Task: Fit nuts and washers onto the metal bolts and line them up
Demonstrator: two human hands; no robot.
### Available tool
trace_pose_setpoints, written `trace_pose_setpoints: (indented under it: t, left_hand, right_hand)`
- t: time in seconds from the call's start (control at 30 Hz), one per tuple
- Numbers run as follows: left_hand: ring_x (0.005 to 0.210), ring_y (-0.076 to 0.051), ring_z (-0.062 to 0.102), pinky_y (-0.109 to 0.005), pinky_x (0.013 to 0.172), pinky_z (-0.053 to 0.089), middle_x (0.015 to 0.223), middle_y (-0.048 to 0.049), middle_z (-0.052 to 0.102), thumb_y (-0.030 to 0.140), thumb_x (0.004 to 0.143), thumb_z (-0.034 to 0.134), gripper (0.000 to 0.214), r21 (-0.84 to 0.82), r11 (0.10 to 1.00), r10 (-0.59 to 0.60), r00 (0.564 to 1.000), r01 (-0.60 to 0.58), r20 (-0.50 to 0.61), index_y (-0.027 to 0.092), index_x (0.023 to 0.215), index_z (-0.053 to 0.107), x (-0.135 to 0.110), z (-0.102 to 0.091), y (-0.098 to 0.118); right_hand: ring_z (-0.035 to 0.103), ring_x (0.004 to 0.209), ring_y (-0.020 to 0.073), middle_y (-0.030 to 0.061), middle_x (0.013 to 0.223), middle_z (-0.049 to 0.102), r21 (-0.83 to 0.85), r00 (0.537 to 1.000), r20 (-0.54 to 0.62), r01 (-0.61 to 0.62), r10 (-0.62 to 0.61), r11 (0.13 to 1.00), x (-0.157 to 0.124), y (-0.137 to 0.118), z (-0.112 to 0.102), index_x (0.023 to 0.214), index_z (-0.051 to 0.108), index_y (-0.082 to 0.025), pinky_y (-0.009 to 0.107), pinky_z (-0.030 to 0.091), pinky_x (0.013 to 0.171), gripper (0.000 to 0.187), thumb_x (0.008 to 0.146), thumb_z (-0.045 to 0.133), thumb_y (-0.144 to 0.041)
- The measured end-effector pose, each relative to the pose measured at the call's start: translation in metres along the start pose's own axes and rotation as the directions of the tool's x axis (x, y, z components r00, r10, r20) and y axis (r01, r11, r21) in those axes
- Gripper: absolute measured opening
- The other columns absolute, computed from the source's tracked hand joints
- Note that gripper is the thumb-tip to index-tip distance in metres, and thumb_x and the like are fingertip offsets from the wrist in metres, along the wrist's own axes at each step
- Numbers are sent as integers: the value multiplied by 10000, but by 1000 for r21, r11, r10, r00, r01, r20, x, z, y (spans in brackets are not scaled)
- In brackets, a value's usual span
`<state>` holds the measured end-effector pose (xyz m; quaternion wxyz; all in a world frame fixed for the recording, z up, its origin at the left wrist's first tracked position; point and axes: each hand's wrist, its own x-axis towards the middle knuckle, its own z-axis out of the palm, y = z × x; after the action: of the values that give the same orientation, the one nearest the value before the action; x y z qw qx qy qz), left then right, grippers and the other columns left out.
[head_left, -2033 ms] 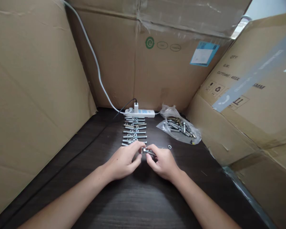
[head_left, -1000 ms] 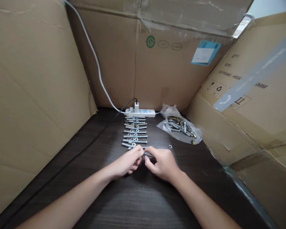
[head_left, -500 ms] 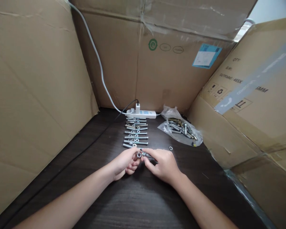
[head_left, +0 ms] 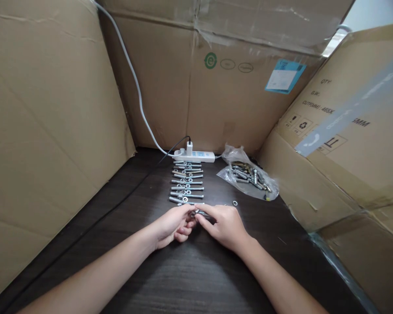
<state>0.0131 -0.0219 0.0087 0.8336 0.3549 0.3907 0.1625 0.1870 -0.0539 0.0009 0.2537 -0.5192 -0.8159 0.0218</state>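
Note:
Between my two hands is a metal expansion bolt (head_left: 201, 213), lying roughly sideways just in front of the lined-up hardware. My left hand (head_left: 176, 226) pinches its left end, where the nut or washer sits, and the fingertips partly cover it. On the other side, my right hand (head_left: 225, 221) grips the shank with thumb and forefinger; its far end is hidden under the hand. Past my fingers lies a column of separated bolts (head_left: 196, 189), sleeves (head_left: 176, 189), nuts and washers in rows. A loose washer (head_left: 235, 203) rests beyond my right hand.
A clear plastic bag (head_left: 227, 174) of metal bolts lies at the back right. Behind the rows stands a white power strip (head_left: 208, 156) with a plugged-in adapter. A black cable (head_left: 124, 199) crosses the dark table. Cardboard boxes (head_left: 157, 87) wall in three sides.
The bolt's left end, whose round face showed before, has turned and is now more covered by my left fingers. My hands have stayed nearly in place.

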Motion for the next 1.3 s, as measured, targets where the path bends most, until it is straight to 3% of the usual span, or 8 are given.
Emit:
trace_pose_setpoints:
  t: [0.5, 0.73, 0.87, 1.07, 1.2, 1.3]
  left_hand:
    - [458, -38, 266, -163, 427, 138, 640, 41, 411, 413, 792, 476, 250, -21, 998, 52, 999, -52, 1, 169, 843, 460, 0, 3, -2]
    - [467, -23, 269, -172, 448, 133, 655, 57, 389, 329, 733, 569, 227, 5, 994, 111, 994, -111, -26, 168, 820, 434, -3, 8, 1]
    - [466, -31, 261, -177, 442, 138, 641, 48, 387, 336, 746, 516, 201, 1, 995, 101, 993, -101, -64, 156, 783, 434, -2, 6, 1]
    - [481, -38, 267, -180, 445, 126, 635, 42, 389, 370, 779, 535, 237, -5, 995, 104, 994, -104, 12, 151, 781, 444, -3, 1, 2]
    - [486, -33, 241, -179, 454, 133, 639, 57, 356, 409, 801, 560, 281, 8, 987, 160, 985, -161, 63, 164, 799, 423, -6, 1, 3]
    - [490, -35, 235, -172, 452, 145, 628, 70, 329, 440, 809, 563, 312, 140, 968, 199, 977, -208, 78, 176, 787, 399, -5, 3, 0]
  right_hand:
    - [629, 644, 165, 27, 774, 710, 1, 996, 85, -9, 8, 1000, 1, -4, -4, 1128, 602, -248, 240, 374, 612, 328, 865, 518, -424]
    - [622, 678, 173, 26, 778, 694, 13, 994, 109, 0, -2, 1000, 1, -4, -7, 1120, 590, -240, 247, 376, 639, 305, 877, 503, -403]
    - [598, 644, 158, 19, 748, 679, 29, 998, 55, -16, 14, 999, 0, -3, -6, 1072, 610, -231, 248, 365, 621, 273, 877, 501, -388]
    - [597, 709, 161, 43, 837, 683, 85, 1000, -21, 7, -5, 996, 0, -3, -6, 1060, 611, -203, 248, 384, 642, 260, 870, 503, -342]
    - [603, 717, 162, 35, 833, 680, 87, 999, 49, -16, 12, 996, 0, -5, -8, 1072, 592, -214, 249, 391, 657, 250, 888, 463, -324]
    - [616, 715, 174, 32, 796, 679, 47, 990, 137, -44, 38, 998, 1, -8, -10, 1076, 574, -212, 251, 383, 647, 252, 872, 465, -313]
